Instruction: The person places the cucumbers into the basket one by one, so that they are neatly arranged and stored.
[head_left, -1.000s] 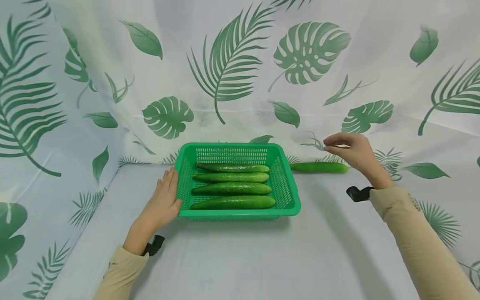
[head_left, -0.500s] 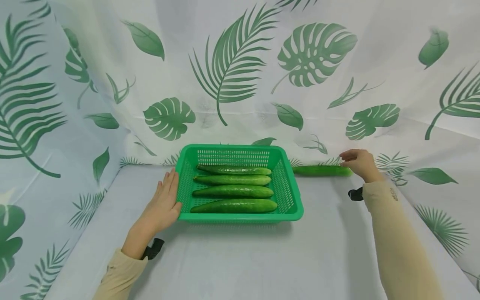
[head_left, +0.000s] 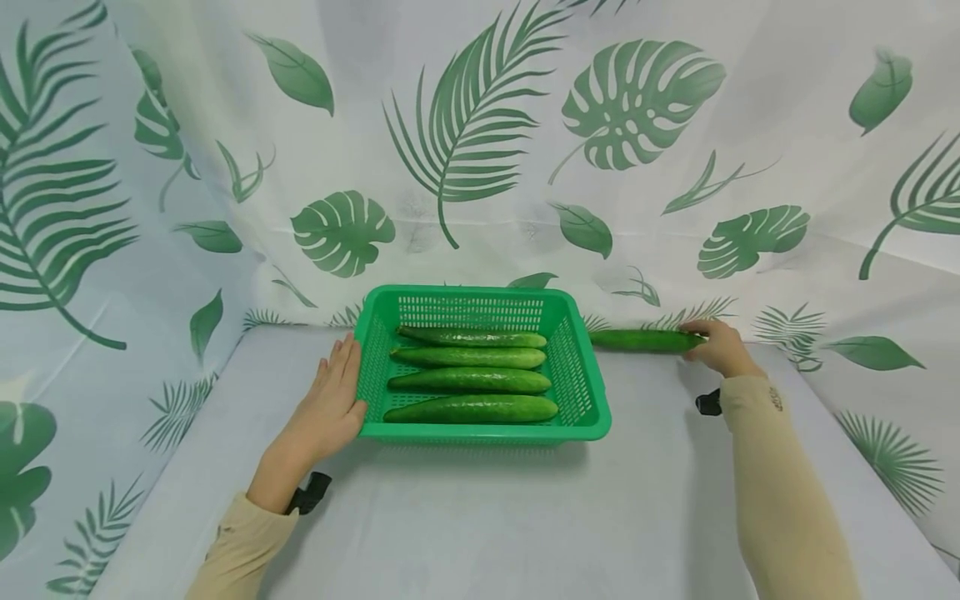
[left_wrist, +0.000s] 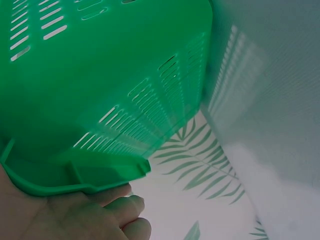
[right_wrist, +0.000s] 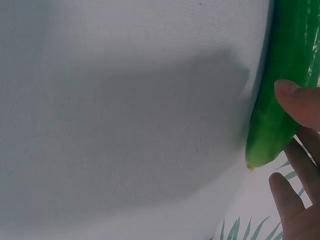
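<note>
My left hand (head_left: 324, 408) lies with straight fingers along the left side of a green plastic basket (head_left: 480, 432); in the left wrist view the fingers touch the underside of its rim (left_wrist: 65, 189). Several cucumbers (head_left: 471, 408) lie side by side in the basket, all lengthwise left to right. To the basket's right, one more cucumber (head_left: 637, 340) rests on the table along the back wall. My right hand (head_left: 722, 348) pinches that cucumber's right end. In the right wrist view its thumb (right_wrist: 300, 102) presses on the near side of the cucumber (right_wrist: 285, 65), with fingers at the far side.
A white table surface (head_left: 465, 533) spreads in front of the basket. White cloth with green leaf prints (head_left: 510, 250) hangs behind, close to the basket and the lone cucumber, and also along the left side.
My right hand has come down from above the table, shifted slightly right, and taken hold of the lone cucumber's right end. The left hand has stayed against the basket.
</note>
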